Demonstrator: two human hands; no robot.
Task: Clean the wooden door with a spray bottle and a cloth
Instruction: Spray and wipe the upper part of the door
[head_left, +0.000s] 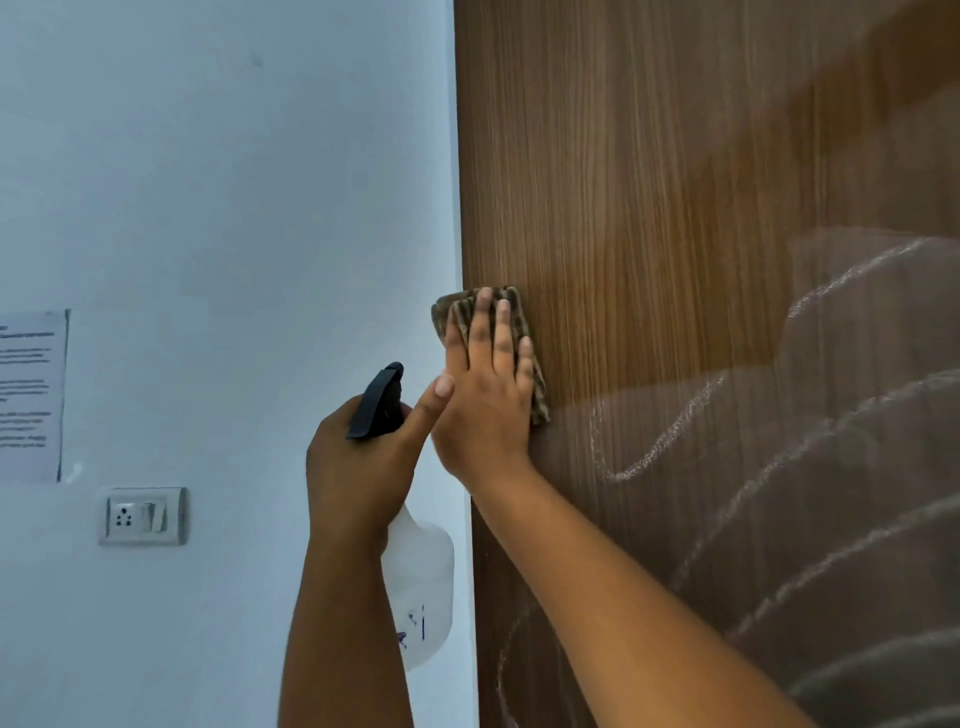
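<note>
The right hand is lying flat against the door, fingers straight and spread a little, pressing a folded brown striped cloth onto the wood right at the door's left edge, with the top and right side of the cloth peeking out past the fingertips and one corner hanging over the edge. Just beside it, the left hand is gripping the neck of the spray bottle, fingers wrapped round it under the black trigger head (the thumb is sticking out straight, its tip nearly touching the other hand). The bottle's white translucent body is hanging below the fist, in front of the wall, with some dark scribbled marks low on its side. Both bare forearms are reaching up from the bottom of the view. The wooden door is filling the right half, its vertical grain running top to bottom, and pale curved streaks are showing across its lower right part. Out to the left, the white wall is carrying a printed paper notice, its text too blurred to read, and below that a switch and socket plate.
</note>
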